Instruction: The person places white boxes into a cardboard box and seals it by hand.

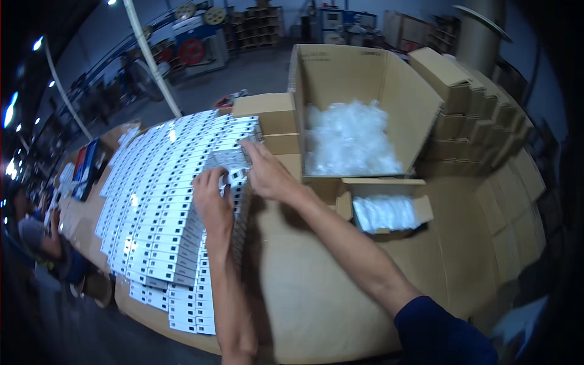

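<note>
One sleeve [441, 331], two hands [213, 196] [267, 173], many boxes [155, 201]

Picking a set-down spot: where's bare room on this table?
Widest patch: brown tabletop between the white boxes and the small open carton, partly under the right forearm. Another: right of that carton, short of the brown box stack. Crowded: packed white boxes, left hand and right hand at them; behind, the big carton.
</note>
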Action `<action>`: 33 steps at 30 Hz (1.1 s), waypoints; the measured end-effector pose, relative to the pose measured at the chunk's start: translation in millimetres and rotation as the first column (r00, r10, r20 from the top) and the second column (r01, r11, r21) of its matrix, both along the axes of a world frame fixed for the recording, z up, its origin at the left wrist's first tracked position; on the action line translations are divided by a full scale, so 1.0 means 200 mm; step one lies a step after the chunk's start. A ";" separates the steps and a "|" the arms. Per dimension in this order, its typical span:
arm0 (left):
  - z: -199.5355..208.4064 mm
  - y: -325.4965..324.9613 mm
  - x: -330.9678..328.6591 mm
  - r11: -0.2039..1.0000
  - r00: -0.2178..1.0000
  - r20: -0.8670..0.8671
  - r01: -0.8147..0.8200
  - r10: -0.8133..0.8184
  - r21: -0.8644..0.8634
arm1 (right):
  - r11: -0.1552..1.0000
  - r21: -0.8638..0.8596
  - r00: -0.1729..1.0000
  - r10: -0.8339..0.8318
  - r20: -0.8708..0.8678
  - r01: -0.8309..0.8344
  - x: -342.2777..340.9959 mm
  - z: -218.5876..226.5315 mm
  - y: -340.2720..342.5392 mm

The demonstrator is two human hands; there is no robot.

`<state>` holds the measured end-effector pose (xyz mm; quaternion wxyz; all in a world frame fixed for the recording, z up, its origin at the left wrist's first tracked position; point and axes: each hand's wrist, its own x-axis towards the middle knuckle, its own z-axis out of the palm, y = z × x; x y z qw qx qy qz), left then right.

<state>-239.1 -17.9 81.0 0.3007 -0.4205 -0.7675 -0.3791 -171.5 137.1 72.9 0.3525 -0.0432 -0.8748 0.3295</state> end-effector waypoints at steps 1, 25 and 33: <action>0.05 -0.06 0.10 0.999 0.999 0.044 0.013 -0.015 0.046 | 0.999 -0.036 0.999 -0.012 -0.036 0.011 0.09 0.02 -0.05; 0.24 0.68 0.57 0.814 0.832 0.081 0.555 -0.549 -0.172 | 0.494 -0.849 0.972 -0.033 -0.234 -0.188 1.82 0.18 -0.10; 0.19 0.96 0.49 0.887 0.884 0.234 0.442 -0.405 -0.135 | 0.644 -0.752 0.986 0.017 -0.167 -0.138 1.72 0.20 0.17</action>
